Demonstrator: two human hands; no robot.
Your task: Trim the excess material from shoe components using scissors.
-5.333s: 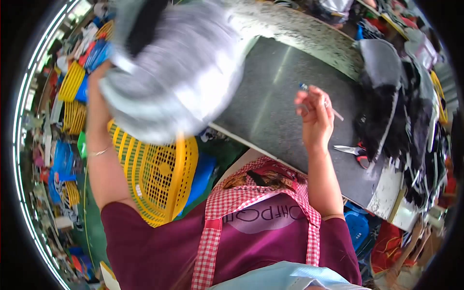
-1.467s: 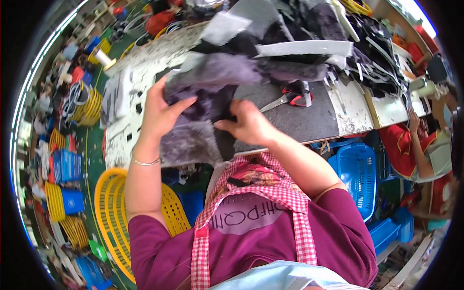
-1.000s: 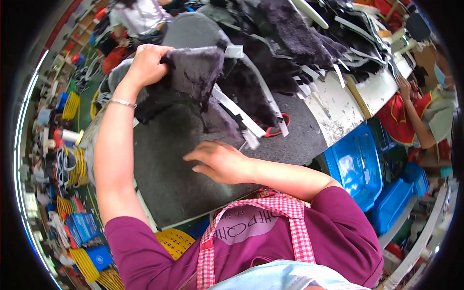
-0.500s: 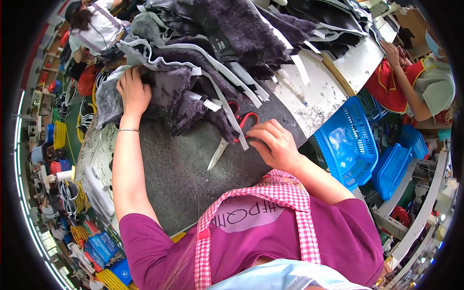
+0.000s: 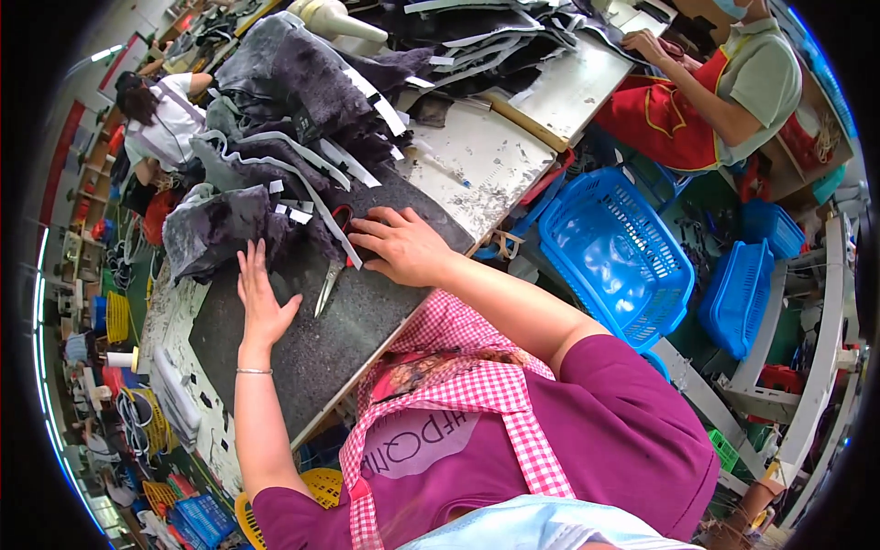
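My left hand (image 5: 263, 295) is open with its fingers extended, at the near edge of a grey-purple plush fabric piece (image 5: 220, 231). My right hand (image 5: 403, 247) lies palm down on the dark work mat (image 5: 275, 353), fingers apart, beside the red-handled scissors (image 5: 330, 282). The scissors' blades point toward me, and part of the handles is hidden by a white-edged strip (image 5: 335, 229) and my fingers. Beyond both hands rises a heap of purple-grey plush pieces (image 5: 293, 78) with white edges and tabs.
A blue plastic basket (image 5: 600, 220) stands right of the table, with more blue baskets (image 5: 738, 302) farther right. Across the table a person in a red apron (image 5: 665, 119) works; another person (image 5: 160, 119) is at far left. A yellow basket (image 5: 321, 486) sits below the table edge.
My left hand has let go of the plush fabric and drawn back toward me, fingers spread. My right hand lies flatter by the scissors. The whole view has shifted, showing more on the right.
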